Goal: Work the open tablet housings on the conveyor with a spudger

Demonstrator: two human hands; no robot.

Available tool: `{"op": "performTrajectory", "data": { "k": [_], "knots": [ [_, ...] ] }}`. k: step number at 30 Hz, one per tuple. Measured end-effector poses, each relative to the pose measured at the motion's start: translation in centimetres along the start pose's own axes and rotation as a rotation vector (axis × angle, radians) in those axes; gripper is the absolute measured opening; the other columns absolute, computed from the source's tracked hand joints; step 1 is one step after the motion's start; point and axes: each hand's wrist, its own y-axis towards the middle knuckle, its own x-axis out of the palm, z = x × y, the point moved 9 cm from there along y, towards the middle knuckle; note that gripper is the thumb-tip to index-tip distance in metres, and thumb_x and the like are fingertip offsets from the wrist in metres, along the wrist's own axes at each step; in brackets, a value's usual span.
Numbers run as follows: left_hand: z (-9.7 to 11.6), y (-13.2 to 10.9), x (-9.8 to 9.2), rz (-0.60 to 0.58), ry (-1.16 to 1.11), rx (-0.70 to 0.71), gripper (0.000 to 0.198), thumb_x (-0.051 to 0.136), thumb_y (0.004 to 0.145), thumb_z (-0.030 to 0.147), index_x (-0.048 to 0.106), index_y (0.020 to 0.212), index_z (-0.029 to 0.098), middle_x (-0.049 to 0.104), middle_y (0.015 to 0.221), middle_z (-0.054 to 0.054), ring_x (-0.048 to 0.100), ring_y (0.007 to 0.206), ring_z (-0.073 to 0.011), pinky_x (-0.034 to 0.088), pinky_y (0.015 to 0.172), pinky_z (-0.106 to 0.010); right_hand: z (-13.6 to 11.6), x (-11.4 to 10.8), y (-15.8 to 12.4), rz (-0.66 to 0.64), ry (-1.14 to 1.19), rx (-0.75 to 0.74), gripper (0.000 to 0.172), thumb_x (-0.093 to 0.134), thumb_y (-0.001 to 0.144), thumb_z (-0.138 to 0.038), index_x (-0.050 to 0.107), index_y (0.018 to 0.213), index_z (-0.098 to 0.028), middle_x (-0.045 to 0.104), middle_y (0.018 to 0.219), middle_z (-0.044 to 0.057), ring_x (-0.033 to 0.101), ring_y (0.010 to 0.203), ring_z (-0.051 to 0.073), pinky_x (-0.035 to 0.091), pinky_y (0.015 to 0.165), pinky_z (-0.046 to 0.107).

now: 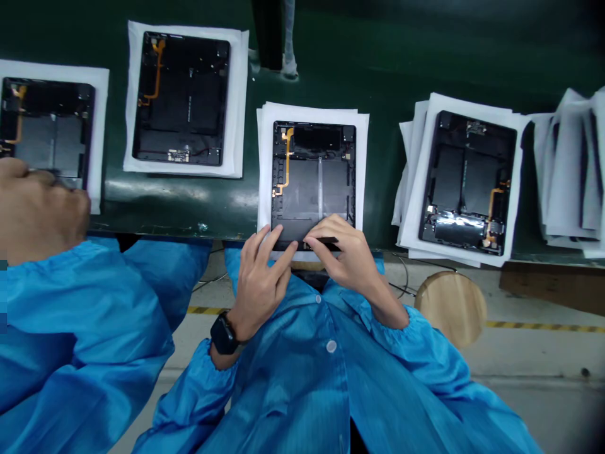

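An opened tablet housing lies on white sheets in front of me. Dark battery cells fill its inside, and an orange flex cable runs along its left part. My left hand, wearing a black watch, rests with spread fingers on the housing's near edge. Thumb and fingers of my right hand are pinched at that same edge around a thin black piece. Its exact kind cannot be made out, and the fingers partly cover the near edge.
More opened tablet housings lie on white sheets at the far left, upper left and right. Stacked white sheets are at the far right. A co-worker's hand is at left. A wooden stool stands below the green bench.
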Motion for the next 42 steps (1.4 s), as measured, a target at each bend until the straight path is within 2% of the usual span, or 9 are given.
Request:
{"op": "performTrajectory", "data": {
  "k": [6,12,19,27,31,37,42],
  "knots": [
    [0.0,0.1,0.2,-0.023,0.000,-0.009,0.054,0.058,0.098,0.009,0.061,0.148,0.030,0.047,0.165,-0.014,0.039,0.157,-0.0369,0.043,0.122,-0.064,0.0,-0.2,-0.1,0.060,-0.019,0.047,0.016,0.060,0.105,-0.017,0.071,0.095,-0.023,0.077,0.092,0.005,0.066,0.089,0.023,0.056,0.083,0.042],
    [-0.1,0.4,0.3,-0.029,0.002,-0.015,0.044,0.057,0.099,0.009,0.067,0.139,0.024,0.049,0.159,-0.018,0.040,0.153,-0.0376,0.044,0.121,-0.063,-0.5,0.4,-0.8,0.115,-0.098,0.056,0.014,0.059,0.104,-0.016,0.070,0.097,-0.023,0.076,0.092,0.007,0.066,0.090,0.024,0.054,0.084,0.045],
    [-0.1,0.6,0.3,-0.019,-0.007,-0.014,0.041,0.056,0.100,0.010,0.068,0.137,0.023,0.048,0.157,-0.018,0.041,0.150,-0.0371,0.044,0.120,-0.062,-1.3,0.9,-2.6,0.254,-0.180,0.057,0.015,0.058,0.103,-0.013,0.070,0.104,-0.022,0.076,0.096,0.009,0.067,0.094,0.027,0.053,0.085,0.047],
    [-0.3,0.3,0.4,-0.023,-0.008,-0.011,0.047,0.057,0.100,0.011,0.066,0.143,0.028,0.047,0.160,-0.016,0.039,0.151,-0.0364,0.043,0.121,-0.062,-1.4,0.8,-3.4,0.377,-0.159,0.088,0.017,0.060,0.102,-0.012,0.073,0.105,-0.023,0.078,0.098,0.010,0.070,0.096,0.027,0.057,0.088,0.049],
    [-0.5,0.2,0.5,-0.028,-0.024,-0.013,0.055,0.056,0.100,0.011,0.061,0.149,0.034,0.044,0.164,-0.012,0.038,0.154,-0.0356,0.042,0.122,-0.062,-1.3,1.1,-3.7,0.392,-0.173,0.089,0.019,0.059,0.102,-0.013,0.074,0.105,-0.024,0.078,0.099,0.009,0.071,0.100,0.028,0.058,0.090,0.050],
    [-0.3,0.3,0.5,-0.035,-0.010,0.000,0.053,0.056,0.100,0.011,0.062,0.148,0.032,0.043,0.164,-0.014,0.037,0.153,-0.0366,0.042,0.122,-0.062,-1.3,0.8,-3.7,0.439,-0.144,0.098,0.018,0.060,0.102,-0.012,0.074,0.106,-0.023,0.078,0.097,0.010,0.071,0.097,0.028,0.059,0.089,0.050],
    [-0.1,0.3,0.6,-0.045,0.012,-0.005,0.053,0.057,0.100,0.013,0.062,0.148,0.033,0.041,0.165,-0.013,0.036,0.153,-0.0383,0.041,0.122,-0.064,-1.3,1.1,-3.6,0.423,-0.176,0.105,0.018,0.059,0.102,-0.012,0.073,0.105,-0.023,0.078,0.098,0.010,0.070,0.098,0.028,0.059,0.090,0.050]
  ]
}}
